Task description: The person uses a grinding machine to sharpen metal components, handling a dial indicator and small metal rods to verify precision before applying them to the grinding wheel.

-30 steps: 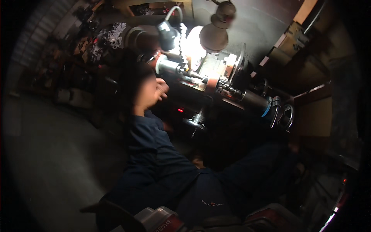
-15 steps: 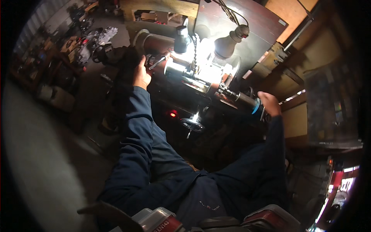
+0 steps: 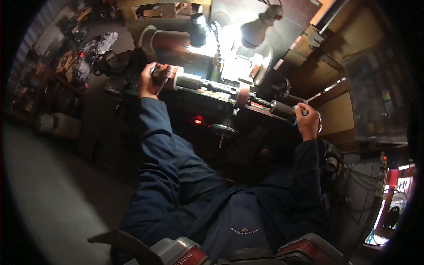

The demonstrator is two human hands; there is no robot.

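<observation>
We steady the lathe: left hand (image 3: 148,81) fingers wrap the chuck (image 3: 165,76); right hand (image 3: 308,122) fingers grip the tailstock handwheel (image 3: 314,120).

dim workshop — two bright lamps (image 3: 260,26) glaring, cluttered shelves (image 3: 48,79) at left, grey floor (image 3: 39,194) below.

Single head-worn fisheye view, looking steeply down and forward over the torso; both hands sit near, outstretched at mid-frame. Rim bends edges. No second view.

lamp (image 3: 258,27), red light (image 3: 197,120), cluttered shelves (image 3: 53,75)
</observation>
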